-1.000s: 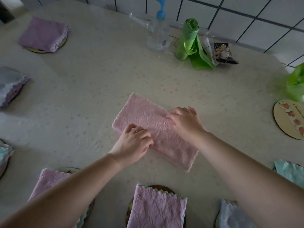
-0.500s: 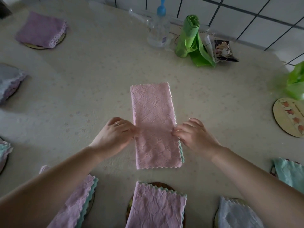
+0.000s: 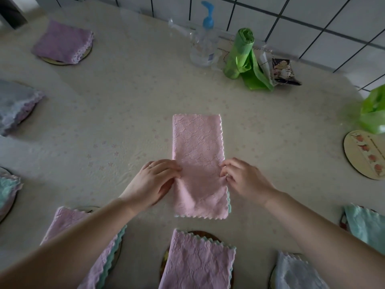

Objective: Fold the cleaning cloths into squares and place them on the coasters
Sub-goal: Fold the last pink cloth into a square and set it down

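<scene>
Both hands, the left hand [image 3: 154,180] and right hand [image 3: 243,180], now pinch the long edges of the pink cloth [image 3: 198,147] at mid-length on the table [image 3: 104,122], having turned it lengthwise, so the final halving looks next, then the bare coaster [image 3: 366,155].

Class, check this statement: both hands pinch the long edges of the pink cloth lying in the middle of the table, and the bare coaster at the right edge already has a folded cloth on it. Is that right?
Not quite. The head view shows the coaster at the right edge bare, with no cloth on it. The rest holds: the left hand and right hand pinch the long edges of the pink cloth in the middle of the table.
</scene>
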`<action>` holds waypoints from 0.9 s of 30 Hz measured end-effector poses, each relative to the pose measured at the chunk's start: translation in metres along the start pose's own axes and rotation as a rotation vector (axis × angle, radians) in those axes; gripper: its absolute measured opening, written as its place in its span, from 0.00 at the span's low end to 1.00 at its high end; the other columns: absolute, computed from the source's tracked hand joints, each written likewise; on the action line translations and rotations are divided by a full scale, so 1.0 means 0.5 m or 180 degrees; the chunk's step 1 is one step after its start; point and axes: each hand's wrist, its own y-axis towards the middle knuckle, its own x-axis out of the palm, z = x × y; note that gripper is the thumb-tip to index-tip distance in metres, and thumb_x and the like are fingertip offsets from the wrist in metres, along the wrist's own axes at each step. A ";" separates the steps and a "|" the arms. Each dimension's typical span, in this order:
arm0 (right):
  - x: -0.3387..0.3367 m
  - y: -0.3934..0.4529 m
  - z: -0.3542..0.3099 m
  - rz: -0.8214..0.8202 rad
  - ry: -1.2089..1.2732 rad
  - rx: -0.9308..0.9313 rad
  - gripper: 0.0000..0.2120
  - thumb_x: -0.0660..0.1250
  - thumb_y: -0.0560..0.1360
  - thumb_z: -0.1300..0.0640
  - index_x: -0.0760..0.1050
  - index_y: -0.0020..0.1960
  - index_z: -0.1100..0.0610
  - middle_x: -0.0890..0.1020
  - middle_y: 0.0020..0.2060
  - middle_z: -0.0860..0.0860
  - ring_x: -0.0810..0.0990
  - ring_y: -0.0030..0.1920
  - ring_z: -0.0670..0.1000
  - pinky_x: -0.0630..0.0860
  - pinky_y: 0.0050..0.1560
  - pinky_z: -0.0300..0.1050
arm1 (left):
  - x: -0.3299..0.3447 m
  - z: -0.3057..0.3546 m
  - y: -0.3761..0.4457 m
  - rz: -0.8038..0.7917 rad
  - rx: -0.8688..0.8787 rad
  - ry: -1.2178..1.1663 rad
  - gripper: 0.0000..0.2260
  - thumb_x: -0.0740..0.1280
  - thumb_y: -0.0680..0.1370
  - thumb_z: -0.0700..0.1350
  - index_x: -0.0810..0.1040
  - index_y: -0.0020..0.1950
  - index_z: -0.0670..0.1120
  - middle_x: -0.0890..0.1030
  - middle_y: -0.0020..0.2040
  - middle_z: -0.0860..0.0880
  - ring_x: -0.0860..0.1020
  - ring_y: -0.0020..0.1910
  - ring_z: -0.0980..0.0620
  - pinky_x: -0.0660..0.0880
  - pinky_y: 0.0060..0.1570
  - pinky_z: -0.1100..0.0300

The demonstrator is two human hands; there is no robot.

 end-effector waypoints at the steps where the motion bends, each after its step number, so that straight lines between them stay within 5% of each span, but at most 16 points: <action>1: 0.001 -0.019 -0.005 -0.0065 0.0172 0.0109 0.06 0.63 0.74 0.62 0.78 0.47 0.55 0.78 0.56 0.47 0.79 0.51 0.47 0.74 0.51 0.40 | -0.004 0.008 -0.012 0.0009 -0.0041 -0.0141 0.10 0.60 0.77 0.46 0.79 0.54 0.48 0.80 0.57 0.53 0.75 0.60 0.55 0.68 0.61 0.60; 6: 0.015 -0.100 -0.050 -0.0348 0.1267 0.0702 0.09 0.63 0.75 0.60 0.72 0.45 0.46 0.81 0.35 0.43 0.78 0.35 0.42 0.72 0.37 0.40 | -0.016 0.062 -0.055 -0.0103 -0.1148 -0.0747 0.09 0.61 0.77 0.43 0.77 0.55 0.51 0.80 0.46 0.59 0.78 0.43 0.60 0.69 0.41 0.75; 12: 0.029 -0.068 -0.065 0.0113 0.2967 0.2041 0.12 0.60 0.75 0.68 0.75 0.40 0.54 0.75 0.21 0.45 0.68 0.21 0.40 0.63 0.23 0.33 | -0.007 0.064 -0.019 0.0023 -0.1813 -0.1429 0.13 0.65 0.75 0.37 0.75 0.55 0.54 0.79 0.42 0.61 0.78 0.39 0.68 0.75 0.36 0.71; 17: 0.041 -0.044 -0.065 0.0172 0.3256 0.2719 0.09 0.61 0.76 0.63 0.75 0.40 0.54 0.72 0.25 0.51 0.63 0.18 0.43 0.56 0.19 0.33 | 0.005 0.052 0.020 -0.0051 -0.2312 -0.1781 0.10 0.64 0.77 0.46 0.71 0.57 0.50 0.81 0.48 0.52 0.79 0.42 0.58 0.72 0.33 0.66; 22: 0.052 -0.047 -0.057 0.0215 0.3151 0.2719 0.06 0.62 0.77 0.59 0.77 0.43 0.56 0.74 0.24 0.50 0.66 0.19 0.43 0.60 0.20 0.35 | 0.005 0.048 0.029 -0.0185 -0.2364 -0.1667 0.09 0.64 0.77 0.49 0.71 0.55 0.50 0.80 0.50 0.50 0.79 0.44 0.55 0.71 0.33 0.65; 27: 0.047 -0.045 -0.063 0.0845 0.2286 0.2171 0.08 0.65 0.75 0.53 0.70 0.53 0.48 0.79 0.44 0.42 0.78 0.42 0.41 0.70 0.40 0.34 | -0.005 0.068 0.050 -0.0028 -0.2139 -0.1425 0.12 0.64 0.77 0.50 0.69 0.57 0.46 0.77 0.52 0.51 0.78 0.46 0.54 0.76 0.39 0.62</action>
